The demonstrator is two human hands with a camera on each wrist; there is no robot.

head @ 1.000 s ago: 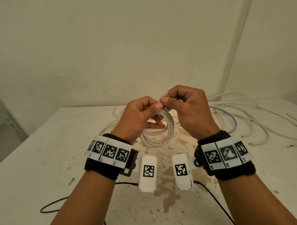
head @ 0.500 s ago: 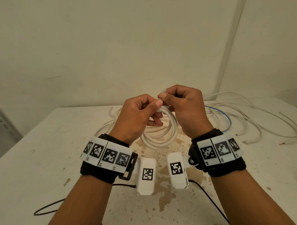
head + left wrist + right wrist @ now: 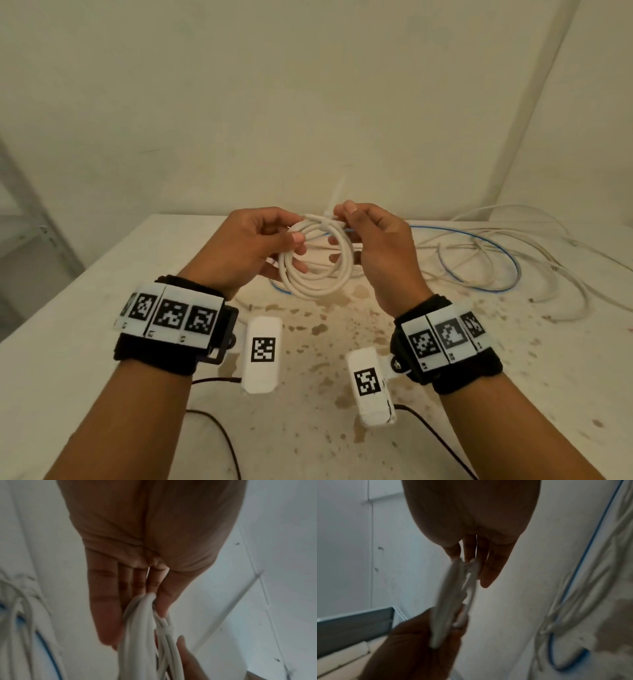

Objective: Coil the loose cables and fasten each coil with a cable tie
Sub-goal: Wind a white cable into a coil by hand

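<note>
Both hands up at frame centre, above the counter (image 3: 102,342). Left hand (image 3: 246,246) grips the coil (image 3: 308,284) on its left side, thumb over the strands, fingers behind. Right hand (image 3: 380,243) pinches the coil's top right, just beside the tie (image 3: 327,219). Tie is wrapped round the strands at the coil's top, tail sticking up. Coil hangs between the hands, clear of the counter. Loose cables (image 3: 513,253), white plus one blue, lie on the counter at right.
</note>
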